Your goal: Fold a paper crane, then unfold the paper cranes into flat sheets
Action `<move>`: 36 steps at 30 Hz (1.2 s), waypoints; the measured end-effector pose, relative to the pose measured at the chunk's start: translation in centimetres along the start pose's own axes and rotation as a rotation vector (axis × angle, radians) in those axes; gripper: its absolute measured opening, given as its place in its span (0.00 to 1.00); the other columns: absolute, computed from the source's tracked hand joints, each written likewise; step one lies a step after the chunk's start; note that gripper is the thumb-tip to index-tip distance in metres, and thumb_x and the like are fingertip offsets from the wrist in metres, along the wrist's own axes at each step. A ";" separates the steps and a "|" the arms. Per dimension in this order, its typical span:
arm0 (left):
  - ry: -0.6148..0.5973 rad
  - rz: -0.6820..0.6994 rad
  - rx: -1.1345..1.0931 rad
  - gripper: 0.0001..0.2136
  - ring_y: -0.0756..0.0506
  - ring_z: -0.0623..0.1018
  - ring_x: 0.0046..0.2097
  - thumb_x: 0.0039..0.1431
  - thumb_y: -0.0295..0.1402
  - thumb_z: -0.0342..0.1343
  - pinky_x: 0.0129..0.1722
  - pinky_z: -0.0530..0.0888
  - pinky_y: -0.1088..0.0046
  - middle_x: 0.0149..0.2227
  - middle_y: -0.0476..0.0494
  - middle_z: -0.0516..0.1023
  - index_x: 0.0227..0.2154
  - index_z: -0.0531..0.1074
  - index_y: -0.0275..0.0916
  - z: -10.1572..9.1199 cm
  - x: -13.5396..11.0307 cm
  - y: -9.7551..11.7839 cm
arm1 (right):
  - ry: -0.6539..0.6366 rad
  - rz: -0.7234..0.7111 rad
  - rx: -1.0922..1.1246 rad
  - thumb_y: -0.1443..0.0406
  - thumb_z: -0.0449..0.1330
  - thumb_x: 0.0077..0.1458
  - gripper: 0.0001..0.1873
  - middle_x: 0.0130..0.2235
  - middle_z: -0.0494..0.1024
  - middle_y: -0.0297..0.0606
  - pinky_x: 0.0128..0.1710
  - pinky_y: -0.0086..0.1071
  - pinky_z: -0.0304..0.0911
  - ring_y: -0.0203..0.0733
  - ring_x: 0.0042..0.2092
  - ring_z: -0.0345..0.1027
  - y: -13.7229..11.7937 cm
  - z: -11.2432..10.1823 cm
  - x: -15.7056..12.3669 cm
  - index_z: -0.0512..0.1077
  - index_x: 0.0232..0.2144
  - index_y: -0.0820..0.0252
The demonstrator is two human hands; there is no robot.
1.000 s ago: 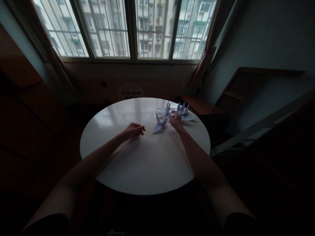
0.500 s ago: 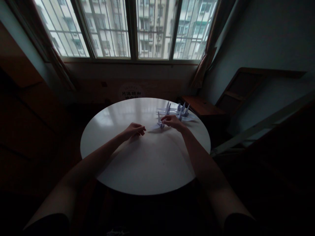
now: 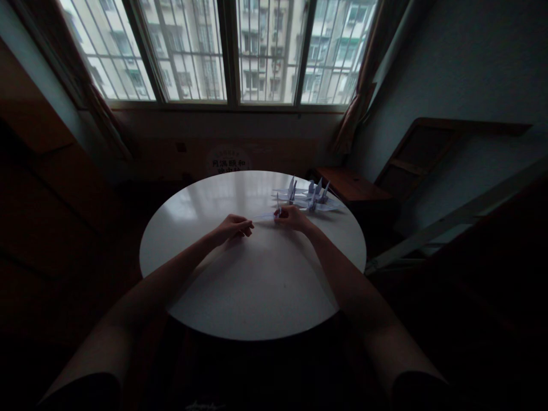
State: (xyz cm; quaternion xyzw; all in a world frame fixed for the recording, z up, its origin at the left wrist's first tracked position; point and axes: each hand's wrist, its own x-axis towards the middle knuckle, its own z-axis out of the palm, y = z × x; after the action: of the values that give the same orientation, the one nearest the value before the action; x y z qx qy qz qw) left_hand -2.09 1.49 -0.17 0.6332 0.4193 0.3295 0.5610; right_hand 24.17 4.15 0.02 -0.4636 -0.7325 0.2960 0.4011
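A folded paper crane [image 3: 278, 211] is pinched between the thumb and fingers of my right hand [image 3: 293, 218], just above the white round table [image 3: 257, 285]. One thin wing of it points left, toward my left hand [image 3: 235, 226]. That hand rests at the table's middle, fingers loosely bent and apart, with nothing visible in it. Its fingertips are close to the wing tip; whether they touch I cannot tell. Behind my right hand, several more paper cranes [image 3: 313, 200] stand in a cluster at the table's far right.
Beyond the table is a barred window [image 3: 231, 57] with curtains at both sides. A low brown wooden piece of furniture [image 3: 351, 184] stands behind the table's right edge. A dark wooden cabinet [image 3: 38, 200] is on the left. The room is dim.
My right hand has shifted left and slightly down with the crane, which has turned so its wing looks thinner. My left hand has stayed in place.
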 end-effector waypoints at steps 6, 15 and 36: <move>0.003 -0.011 0.009 0.21 0.51 0.74 0.25 0.47 0.49 0.65 0.24 0.67 0.77 0.24 0.41 0.78 0.29 0.78 0.32 0.0 0.0 0.1 | 0.209 0.102 -0.250 0.70 0.65 0.40 0.06 0.23 0.75 0.33 0.31 0.30 0.62 0.37 0.27 0.68 1.2 -1.1 0.1 0.76 0.27 0.60; -0.009 -0.003 0.003 0.21 0.51 0.75 0.26 0.47 0.49 0.65 0.26 0.67 0.77 0.24 0.42 0.78 0.30 0.78 0.32 -0.1 0.0 -0.1 | 0.346 0.312 -0.471 0.70 0.61 0.48 0.13 0.35 0.80 0.44 0.41 0.36 0.65 0.47 0.39 0.73 2.0 -2.4 0.0 0.75 0.39 0.60; 0.097 -0.024 1.233 0.41 0.31 0.43 0.70 0.59 0.60 0.41 0.63 0.43 0.42 0.70 0.30 0.43 0.67 0.49 0.36 -3.0 0.7 -2.2 | -0.158 -0.038 -0.629 0.47 0.52 0.59 0.36 0.63 0.63 0.53 0.63 0.44 0.48 0.56 0.64 0.55 -0.3 4.9 -1.2 0.62 0.61 0.63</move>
State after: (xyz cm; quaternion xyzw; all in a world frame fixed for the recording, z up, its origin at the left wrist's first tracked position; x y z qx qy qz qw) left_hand -4.77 3.43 -1.91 0.8205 0.5645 0.0486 0.0759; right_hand 20.09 2.60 -2.62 -0.5265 -0.8256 0.0827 0.1856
